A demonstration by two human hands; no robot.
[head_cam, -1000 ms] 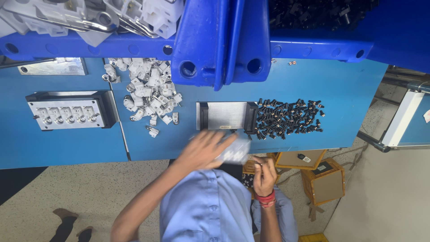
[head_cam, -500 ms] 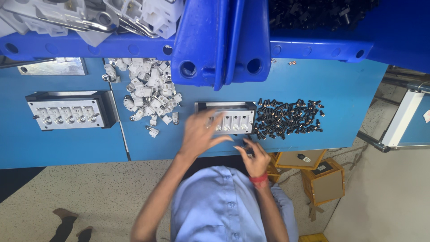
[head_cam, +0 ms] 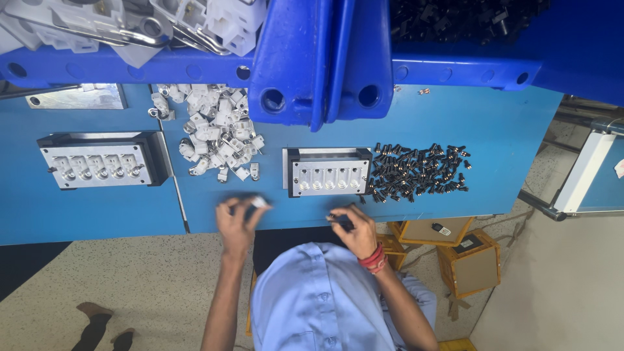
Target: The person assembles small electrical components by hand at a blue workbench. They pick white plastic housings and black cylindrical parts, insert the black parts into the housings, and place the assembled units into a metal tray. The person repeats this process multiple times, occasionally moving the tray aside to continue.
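Now both hands have left the fixture: left hand pinches a white piece, right hand a dark one (blurred).

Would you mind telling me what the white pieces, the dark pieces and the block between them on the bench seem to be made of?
The white pieces look like moulded plastic: matte, uniform white with blocky shapes. The dark pieces seem to be blackened metal or plastic; they are too small to tell. The block looks like machined metal, probably aluminium: a pale, brushed silver face in a darker frame.
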